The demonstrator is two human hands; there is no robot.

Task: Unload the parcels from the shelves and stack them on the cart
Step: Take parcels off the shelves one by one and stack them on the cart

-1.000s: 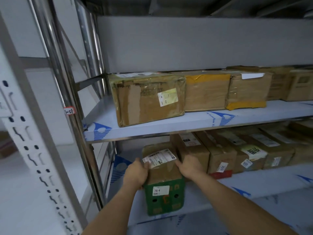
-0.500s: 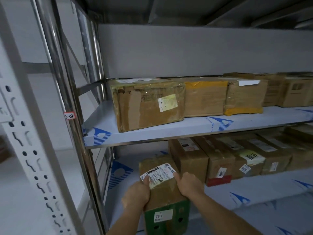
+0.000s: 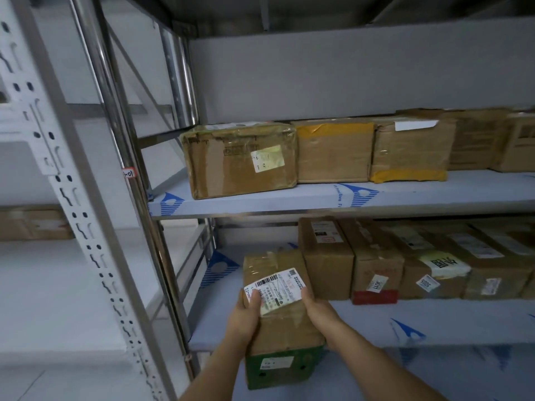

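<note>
Hands clamp a green-ended parcel (image 3: 282, 316) at the lower shelf (image 3: 405, 322) near edge, left hand (image 3: 244, 319) and right hand (image 3: 320, 315) gripping opposite sides; even squeeze, level draw outward advised, clear of the neighbouring carton (image 3: 325, 259).

A parcel (image 3: 282, 319) overhangs the lower shelf's (image 3: 376, 322) near edge, between the left hand (image 3: 244, 316) and right hand (image 3: 318, 312). A row of parcels (image 3: 405, 267) sits far right; more parcels (image 3: 240, 160) line the upper shelf (image 3: 318, 198).

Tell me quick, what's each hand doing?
Left hand: grips the left side of the box.
Right hand: grips the right side of the same box.
</note>
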